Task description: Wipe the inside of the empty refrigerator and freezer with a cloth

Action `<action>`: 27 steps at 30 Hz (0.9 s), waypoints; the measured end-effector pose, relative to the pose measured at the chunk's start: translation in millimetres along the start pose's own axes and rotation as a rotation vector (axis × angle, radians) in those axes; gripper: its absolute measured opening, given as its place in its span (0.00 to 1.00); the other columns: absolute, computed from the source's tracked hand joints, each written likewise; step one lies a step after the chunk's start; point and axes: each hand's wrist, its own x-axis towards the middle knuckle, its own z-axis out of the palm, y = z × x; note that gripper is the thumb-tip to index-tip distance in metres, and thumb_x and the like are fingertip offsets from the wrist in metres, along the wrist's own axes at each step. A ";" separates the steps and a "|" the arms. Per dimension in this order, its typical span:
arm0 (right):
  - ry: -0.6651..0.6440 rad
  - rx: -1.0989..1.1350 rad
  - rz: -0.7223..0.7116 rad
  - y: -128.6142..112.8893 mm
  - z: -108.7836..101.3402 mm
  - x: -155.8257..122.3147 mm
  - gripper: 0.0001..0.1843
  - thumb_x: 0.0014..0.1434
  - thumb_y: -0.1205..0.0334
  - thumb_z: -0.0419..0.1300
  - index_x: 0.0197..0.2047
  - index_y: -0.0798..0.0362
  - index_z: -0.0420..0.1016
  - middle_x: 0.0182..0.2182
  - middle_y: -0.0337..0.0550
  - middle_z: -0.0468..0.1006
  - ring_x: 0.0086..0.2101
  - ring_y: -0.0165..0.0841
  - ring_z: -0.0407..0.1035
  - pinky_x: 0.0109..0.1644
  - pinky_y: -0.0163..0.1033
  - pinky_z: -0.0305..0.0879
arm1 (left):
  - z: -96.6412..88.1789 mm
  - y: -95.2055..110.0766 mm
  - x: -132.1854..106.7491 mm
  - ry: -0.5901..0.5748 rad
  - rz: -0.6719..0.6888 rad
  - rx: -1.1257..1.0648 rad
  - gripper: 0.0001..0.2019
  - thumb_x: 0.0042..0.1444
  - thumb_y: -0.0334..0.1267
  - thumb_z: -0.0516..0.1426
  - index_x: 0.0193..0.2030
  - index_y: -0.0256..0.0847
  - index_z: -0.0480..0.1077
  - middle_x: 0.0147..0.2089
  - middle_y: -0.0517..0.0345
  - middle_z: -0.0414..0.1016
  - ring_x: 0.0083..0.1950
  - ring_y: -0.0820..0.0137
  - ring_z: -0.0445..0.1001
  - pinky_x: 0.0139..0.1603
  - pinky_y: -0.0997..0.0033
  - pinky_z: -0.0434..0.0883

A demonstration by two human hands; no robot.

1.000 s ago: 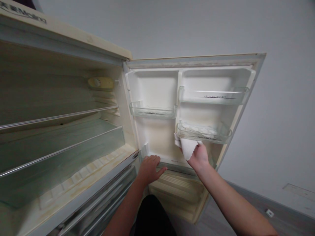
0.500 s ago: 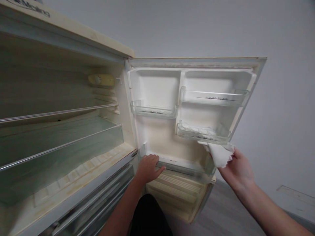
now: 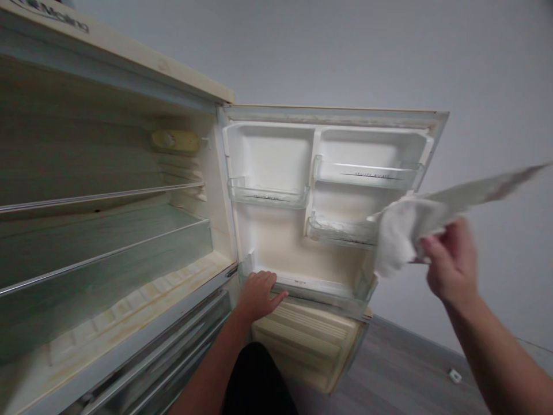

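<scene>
My right hand (image 3: 453,262) pinches a crumpled white tissue (image 3: 400,233), out beyond the free edge of the open fridge door (image 3: 276,153). A long corner of the tissue, dark near its tip, trails to the right, blurred by motion. The hanging part hides one end of the middle-right door shelf (image 3: 341,233), where some whitish material lies. My left hand (image 3: 259,295) has its fingers curled over the rim of the clear bottom door shelf (image 3: 322,297), with the thumb apart.
The fridge compartment (image 3: 64,138) stands open on the left, with glass shelves and a stained floor. Beneath are freezer drawers (image 3: 173,357) and an open lower door (image 3: 306,340). A small white object (image 3: 454,376) lies on the grey floor. My knee (image 3: 258,380) is close below.
My right hand has pulled the tissue away from beneath the middle-right door shelf, moving right and upward. The upper door has swung slightly toward the left. My left hand stays on the bottom shelf.
</scene>
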 end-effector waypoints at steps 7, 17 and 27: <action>-0.576 -0.633 -0.250 -29.4 85.9 19.5 0.30 0.72 0.45 0.46 0.67 0.56 0.63 0.63 0.59 0.68 0.58 0.52 0.67 0.57 0.53 0.66 | 4.2 0.2 -0.9 0.015 -0.002 0.005 0.17 0.64 0.55 0.55 0.36 0.43 0.65 0.37 0.53 0.74 0.42 0.58 0.72 0.43 0.58 0.61; -1.080 -0.459 -0.176 -40.7 107.8 67.8 0.31 0.74 0.42 0.40 0.51 0.59 0.73 0.51 0.58 0.78 0.49 0.44 0.73 0.54 0.43 0.64 | 8.6 3.8 0.2 0.044 0.002 0.042 0.18 0.65 0.56 0.54 0.37 0.42 0.66 0.37 0.52 0.75 0.42 0.57 0.73 0.43 0.58 0.61; -0.907 -0.695 -0.224 -7.5 20.3 48.6 0.23 0.75 0.52 0.43 0.43 0.55 0.73 0.39 0.50 0.80 0.36 0.38 0.74 0.38 0.38 0.60 | 4.3 6.2 1.5 0.044 -0.007 0.013 0.18 0.65 0.55 0.54 0.36 0.42 0.66 0.37 0.52 0.74 0.42 0.58 0.72 0.43 0.58 0.61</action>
